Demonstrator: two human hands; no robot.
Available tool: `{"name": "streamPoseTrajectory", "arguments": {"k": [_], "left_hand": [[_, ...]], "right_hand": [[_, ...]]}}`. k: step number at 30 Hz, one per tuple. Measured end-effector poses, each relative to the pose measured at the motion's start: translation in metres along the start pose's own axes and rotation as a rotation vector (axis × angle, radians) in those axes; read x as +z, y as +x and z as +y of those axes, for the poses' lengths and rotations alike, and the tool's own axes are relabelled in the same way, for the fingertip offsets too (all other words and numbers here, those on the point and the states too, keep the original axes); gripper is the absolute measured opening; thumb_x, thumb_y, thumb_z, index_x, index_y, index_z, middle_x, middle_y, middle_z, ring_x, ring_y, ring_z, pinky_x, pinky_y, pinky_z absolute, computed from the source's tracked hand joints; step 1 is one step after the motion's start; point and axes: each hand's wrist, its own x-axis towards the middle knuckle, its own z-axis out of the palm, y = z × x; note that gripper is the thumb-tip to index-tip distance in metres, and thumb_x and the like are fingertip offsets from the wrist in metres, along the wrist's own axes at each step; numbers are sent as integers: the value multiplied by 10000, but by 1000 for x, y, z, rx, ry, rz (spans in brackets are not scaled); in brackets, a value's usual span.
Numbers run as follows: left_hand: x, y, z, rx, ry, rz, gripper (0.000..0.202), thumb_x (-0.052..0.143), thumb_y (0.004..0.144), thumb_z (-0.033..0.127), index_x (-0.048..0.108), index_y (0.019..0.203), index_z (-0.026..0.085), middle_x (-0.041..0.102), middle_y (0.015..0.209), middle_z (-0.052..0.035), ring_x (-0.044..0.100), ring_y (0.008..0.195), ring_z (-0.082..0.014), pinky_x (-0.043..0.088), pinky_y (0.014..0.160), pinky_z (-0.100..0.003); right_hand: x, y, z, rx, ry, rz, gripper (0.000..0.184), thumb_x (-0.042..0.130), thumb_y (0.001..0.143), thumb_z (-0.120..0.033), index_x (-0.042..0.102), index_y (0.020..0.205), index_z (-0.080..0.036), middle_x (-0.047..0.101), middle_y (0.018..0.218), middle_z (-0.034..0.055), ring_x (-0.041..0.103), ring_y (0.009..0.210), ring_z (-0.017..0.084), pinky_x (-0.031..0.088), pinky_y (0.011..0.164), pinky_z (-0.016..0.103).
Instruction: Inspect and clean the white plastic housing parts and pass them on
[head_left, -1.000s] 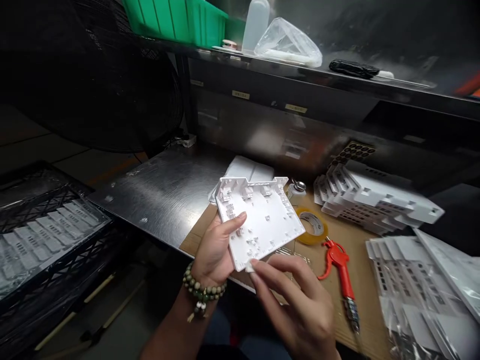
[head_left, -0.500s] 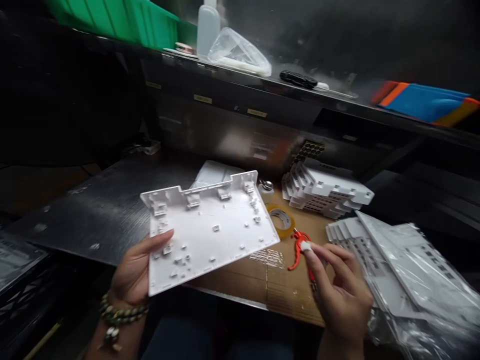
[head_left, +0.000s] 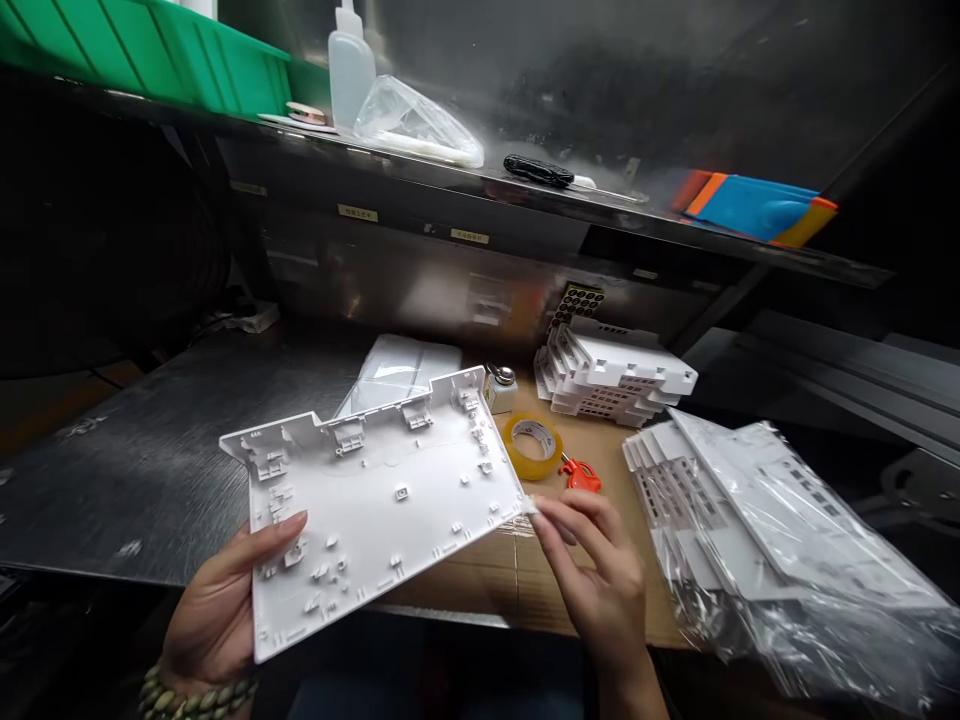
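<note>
My left hand [head_left: 225, 590] grips a white plastic housing panel [head_left: 360, 520] at its left edge, thumb on top. The panel is held tilted above the bench, its inner side with clips and posts facing me. At the panel's right corner, my right hand [head_left: 592, 560] pinches a small white wad [head_left: 529, 505], perhaps cloth or cotton, touching the edge there. Just beyond that hand lies a red tool [head_left: 581, 474] that looks like an air blow gun, partly hidden. A roll of yellowish tape [head_left: 534, 447] rests beside it on cardboard [head_left: 495, 580].
Stacked white housings [head_left: 615, 375] stand at the back right. Bagged white panels [head_left: 765, 520] lie on the right. A small bottle with a metal cap [head_left: 501, 388] sits behind the tape. The shelf above bears a green bin [head_left: 150, 60] and a squeeze bottle [head_left: 351, 75].
My right hand has moved left with the white wad, from above the red tool to the panel's right corner. The panel has come lower and nearer; the camera view has shifted right.
</note>
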Motion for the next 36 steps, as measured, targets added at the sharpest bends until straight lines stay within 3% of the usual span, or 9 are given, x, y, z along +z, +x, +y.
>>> {"name": "streamPoseTrajectory", "arguments": {"k": [6,11,15,20,25,30,33,36], "left_hand": [[-1,-2,-3,38,127,47,916,498,875,-77,215,1631,355,649,1413,-95,580,1291,-375,421,1141,-607],[5,-13,-7,-45,267,235,1020,648,801,-39,262,1591,477,722,1293,-16,642,1190,-423,568,982,-639],[10,-20,-15,-125,379,292,1291,806,595,-37,203,1577,546,740,1238,-3,669,1107,-479,604,887,-668],[19,-22,-26,-138,349,332,1354,851,509,-55,228,1609,432,772,1204,-73,684,1073,-494,615,904,-633],[22,-20,-30,-50,369,328,1272,857,527,-63,283,1598,315,801,1126,-120,712,1069,-481,640,858,-614],[38,-19,-36,18,382,275,1119,867,608,-10,356,1565,265,804,1088,-131,738,1049,-439,616,927,-578],[59,-13,-51,56,396,213,1008,850,728,63,350,1571,300,785,1146,-122,741,1078,-382,577,1006,-547],[77,-2,-69,155,385,116,919,809,826,146,323,1574,367,701,1351,-84,655,1259,-319,490,1127,-458]], "right_hand": [[-1,0,13,-23,-18,-51,259,693,921,-122,755,1129,-264,652,1032,47,676,944,165,613,778,274],[-11,32,12,61,-16,128,206,704,922,-147,769,1094,-240,642,1003,42,665,914,158,598,735,273],[-8,56,-7,54,81,220,221,703,928,-162,759,1117,-263,634,1022,26,658,936,155,595,777,295],[6,66,-18,64,121,216,190,682,947,-182,767,1099,-258,646,1017,25,669,952,158,595,827,316],[9,66,-9,48,83,235,191,693,940,-193,770,1099,-265,648,1010,23,668,933,158,591,805,312],[7,67,6,62,-43,285,128,719,927,-225,788,1034,-238,658,984,25,669,902,161,570,830,323],[13,65,-10,33,14,309,187,742,905,-199,771,1082,-253,660,1017,28,667,928,175,570,831,336],[24,60,-43,-72,96,257,290,731,896,-122,742,1145,-270,651,1036,29,662,929,169,574,805,321]]}}
